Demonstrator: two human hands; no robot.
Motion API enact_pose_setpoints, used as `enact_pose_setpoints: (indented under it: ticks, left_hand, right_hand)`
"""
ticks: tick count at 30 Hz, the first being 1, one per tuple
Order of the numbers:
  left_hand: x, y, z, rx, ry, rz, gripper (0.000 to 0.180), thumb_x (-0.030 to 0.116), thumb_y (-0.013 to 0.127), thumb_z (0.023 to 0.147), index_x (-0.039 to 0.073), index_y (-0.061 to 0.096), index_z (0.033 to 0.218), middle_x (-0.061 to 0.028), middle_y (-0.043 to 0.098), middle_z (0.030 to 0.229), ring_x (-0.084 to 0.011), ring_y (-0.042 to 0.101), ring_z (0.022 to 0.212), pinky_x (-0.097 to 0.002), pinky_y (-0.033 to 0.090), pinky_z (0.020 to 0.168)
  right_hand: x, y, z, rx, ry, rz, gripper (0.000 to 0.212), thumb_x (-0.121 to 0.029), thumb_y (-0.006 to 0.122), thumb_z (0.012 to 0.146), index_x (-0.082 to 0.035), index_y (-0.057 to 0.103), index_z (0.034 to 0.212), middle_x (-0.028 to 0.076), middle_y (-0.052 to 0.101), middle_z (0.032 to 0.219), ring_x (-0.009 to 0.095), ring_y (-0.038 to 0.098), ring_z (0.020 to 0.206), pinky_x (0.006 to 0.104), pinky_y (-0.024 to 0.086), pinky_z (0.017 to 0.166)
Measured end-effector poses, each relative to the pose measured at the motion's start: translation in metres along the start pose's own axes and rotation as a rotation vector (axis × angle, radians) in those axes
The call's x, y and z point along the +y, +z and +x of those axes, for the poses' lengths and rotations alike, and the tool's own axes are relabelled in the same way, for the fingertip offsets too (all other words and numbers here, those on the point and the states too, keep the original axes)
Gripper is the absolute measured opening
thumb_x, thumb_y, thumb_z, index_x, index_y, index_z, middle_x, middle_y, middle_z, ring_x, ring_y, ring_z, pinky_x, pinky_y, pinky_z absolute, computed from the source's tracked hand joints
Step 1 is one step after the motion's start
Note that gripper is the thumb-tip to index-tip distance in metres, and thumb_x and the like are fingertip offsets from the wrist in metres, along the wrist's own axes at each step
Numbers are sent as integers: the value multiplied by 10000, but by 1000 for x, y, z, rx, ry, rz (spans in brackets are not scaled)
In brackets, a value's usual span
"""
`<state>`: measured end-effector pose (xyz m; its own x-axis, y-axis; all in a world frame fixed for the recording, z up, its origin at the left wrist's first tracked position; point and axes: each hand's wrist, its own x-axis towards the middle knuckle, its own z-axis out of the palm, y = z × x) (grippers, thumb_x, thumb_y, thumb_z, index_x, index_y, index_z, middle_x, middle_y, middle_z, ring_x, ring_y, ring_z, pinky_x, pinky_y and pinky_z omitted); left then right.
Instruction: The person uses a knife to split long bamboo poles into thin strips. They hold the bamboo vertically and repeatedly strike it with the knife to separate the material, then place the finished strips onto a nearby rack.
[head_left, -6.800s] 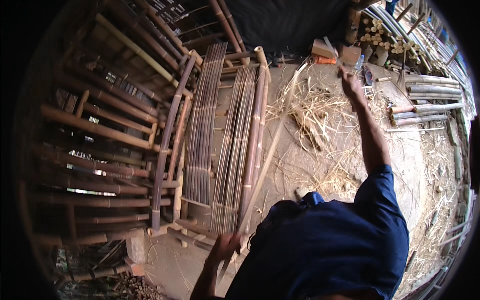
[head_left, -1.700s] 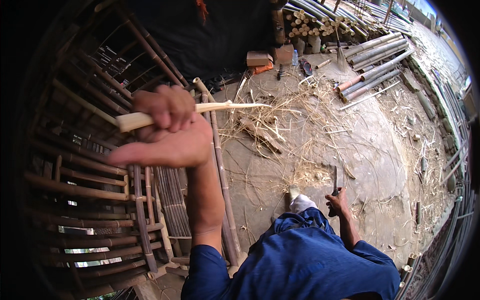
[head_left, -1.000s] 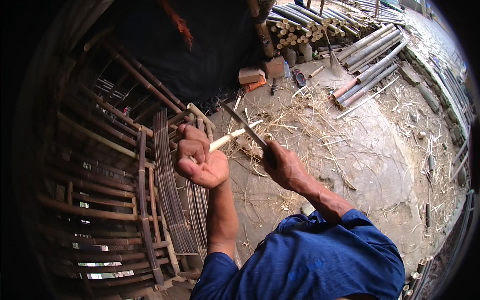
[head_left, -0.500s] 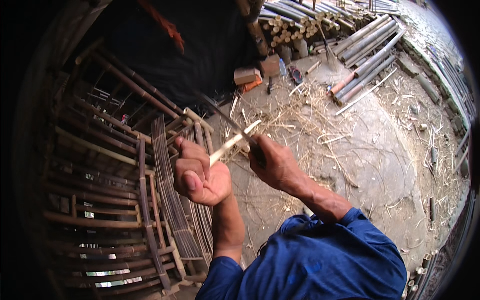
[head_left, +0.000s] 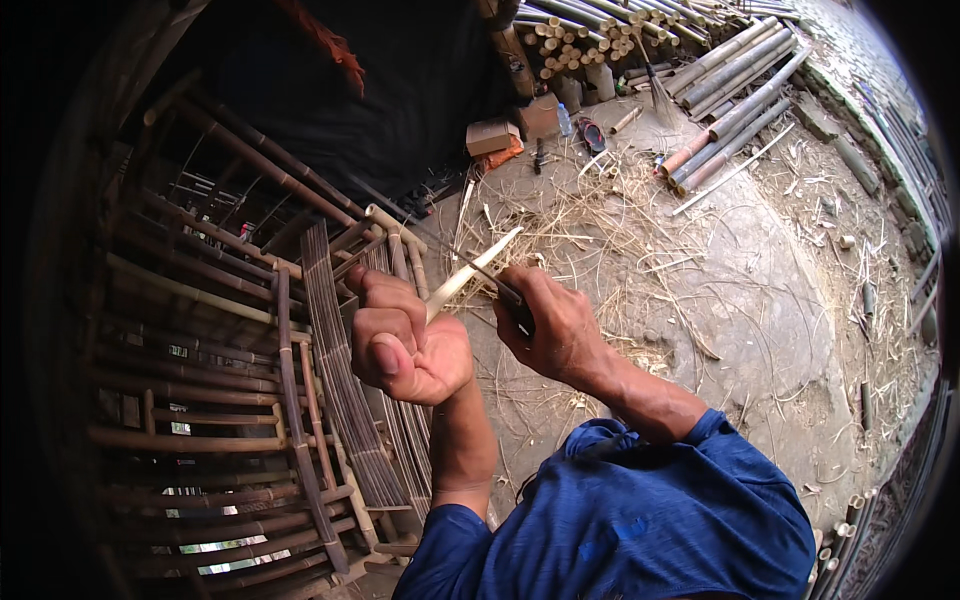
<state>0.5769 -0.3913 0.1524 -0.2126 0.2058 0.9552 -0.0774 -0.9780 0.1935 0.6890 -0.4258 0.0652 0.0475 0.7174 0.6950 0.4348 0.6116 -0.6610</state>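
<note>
A pale bamboo piece (head_left: 463,279), tapering to a point at its far right end, sticks out of my left hand (head_left: 412,340). The fingers of that hand are curled closed around its lower end, which they hide. My right hand (head_left: 550,325) grips the dark handle of a long knife (head_left: 477,268). Its thin blade runs up and to the left, lying across the bamboo piece near the pointed end. Whether the edge bites into the bamboo, I cannot tell.
Bamboo furniture frames (head_left: 200,440) crowd the left, with a slatted panel (head_left: 350,380) beside them. Shavings (head_left: 600,220) litter the concrete floor. Cut poles (head_left: 735,130) lie at the back right, near a broom (head_left: 658,97). A cardboard box (head_left: 492,137) stands at the back.
The knife has turned slightly, and its blade looks thinner now. My left hand and the bamboo piece have shifted a little; the piece is less blurred.
</note>
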Motion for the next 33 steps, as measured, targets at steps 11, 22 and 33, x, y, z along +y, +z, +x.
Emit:
enact_pose_setpoints:
  ticks: [11, 22, 33]
  left_hand:
    - [10, -26, -7, 34, 20, 79, 347, 275, 390, 953, 160, 275, 646, 28, 203, 570, -100, 223, 573, -326, 262, 674]
    - [39, -71, -16, 97, -170, 289, 495, 516, 293, 1039, 132, 379, 739, 34, 292, 578, -92, 297, 515, -351, 469, 665]
    - [365, -275, 55, 593, -127, 293, 284, 307, 539, 1008, 106, 514, 809, 57, 294, 535, -87, 300, 485, -264, 431, 608]
  right_hand:
    - [30, 36, -47, -258, 140, -128, 233, -179, 591, 900, -89, 533, 1107, 144, 599, 861, 359, 633, 666, 443, 498, 523]
    - [211, 90, -142, -210, 995, 169, 200, -181, 719, 819, -19, 608, 858, 68, 593, 656, 163, 568, 574, 346, 491, 504]
    - [235, 164, -171, -104, 1570, 996, 632, -435, 802, 794, 40, 508, 1088, 114, 549, 834, 284, 650, 622, 442, 567, 517]
